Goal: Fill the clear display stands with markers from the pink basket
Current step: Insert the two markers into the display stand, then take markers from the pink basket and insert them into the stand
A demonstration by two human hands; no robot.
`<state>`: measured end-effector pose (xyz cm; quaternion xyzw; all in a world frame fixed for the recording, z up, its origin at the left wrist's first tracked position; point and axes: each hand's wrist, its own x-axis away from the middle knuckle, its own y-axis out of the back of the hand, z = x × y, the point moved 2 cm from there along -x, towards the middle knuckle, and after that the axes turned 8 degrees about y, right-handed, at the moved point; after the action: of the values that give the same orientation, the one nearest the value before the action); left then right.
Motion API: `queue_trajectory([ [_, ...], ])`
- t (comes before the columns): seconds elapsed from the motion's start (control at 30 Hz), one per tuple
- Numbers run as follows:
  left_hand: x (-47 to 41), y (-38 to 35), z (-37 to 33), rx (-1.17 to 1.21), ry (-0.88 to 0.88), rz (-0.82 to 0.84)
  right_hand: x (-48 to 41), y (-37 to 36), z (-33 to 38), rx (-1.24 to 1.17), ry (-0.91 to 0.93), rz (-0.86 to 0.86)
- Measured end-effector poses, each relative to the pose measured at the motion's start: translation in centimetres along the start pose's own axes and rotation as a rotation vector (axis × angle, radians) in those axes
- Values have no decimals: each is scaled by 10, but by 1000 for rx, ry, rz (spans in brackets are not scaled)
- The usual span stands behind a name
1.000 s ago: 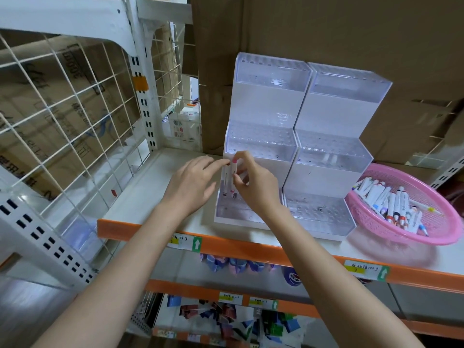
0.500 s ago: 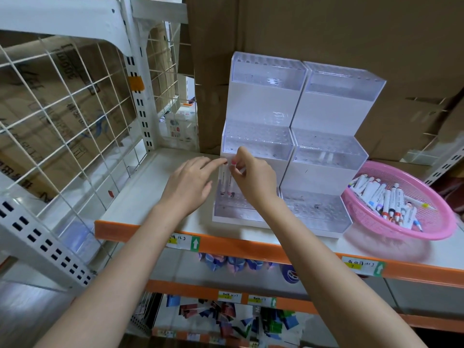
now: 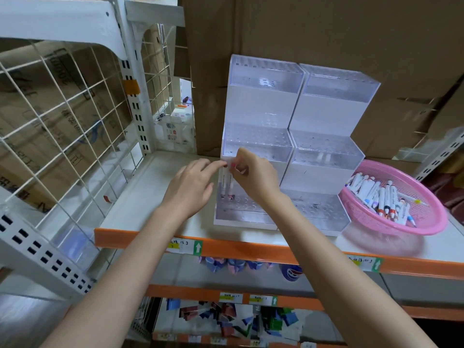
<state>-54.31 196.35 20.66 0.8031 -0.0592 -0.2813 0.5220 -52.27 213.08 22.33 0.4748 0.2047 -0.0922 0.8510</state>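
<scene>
Pinching a marker point(image 3: 230, 182) with the right hand point(image 3: 254, 175) in the lowest tier of the left display stand point(image 3: 248, 216), left hand point(image 3: 190, 187) straight-fingered against its neighbour point(image 3: 222, 183) — may sit skewed in its hole and topple both.

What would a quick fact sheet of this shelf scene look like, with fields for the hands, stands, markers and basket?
Left hand: fingertips touch top of slotted markers
Right hand: pinches one marker's top
Slotted markers: two, upright, bottom tier of left stand
Right stand: beside left stand
Pink basket: right of stands, holds loose markers
Shelf: white, orange edge
</scene>
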Motion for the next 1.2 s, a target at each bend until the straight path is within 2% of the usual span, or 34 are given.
queue_trajectory([
  [0.23,-2,7,-6,19,-42,36,8,3,1,150,115,-39],
  [0.4,-3,10,-11,-39,-19,79,12,7,6,178,45,-16],
  [0.53,0,18,-14,-85,26,80,22,11,10,191,64,13],
  [0.67,7,21,-26,-65,19,-13,44,19,-1,176,28,16],
  [0.8,7,11,-62,-95,-123,-108,65,31,-24,272,-59,25],
  [0.97,3,-19,-119,-108,-248,-14,90,64,-59,336,-169,-37],
  [1.2,-12,-64,-209,-43,-309,93,124,136,-138,382,-238,-53],
])
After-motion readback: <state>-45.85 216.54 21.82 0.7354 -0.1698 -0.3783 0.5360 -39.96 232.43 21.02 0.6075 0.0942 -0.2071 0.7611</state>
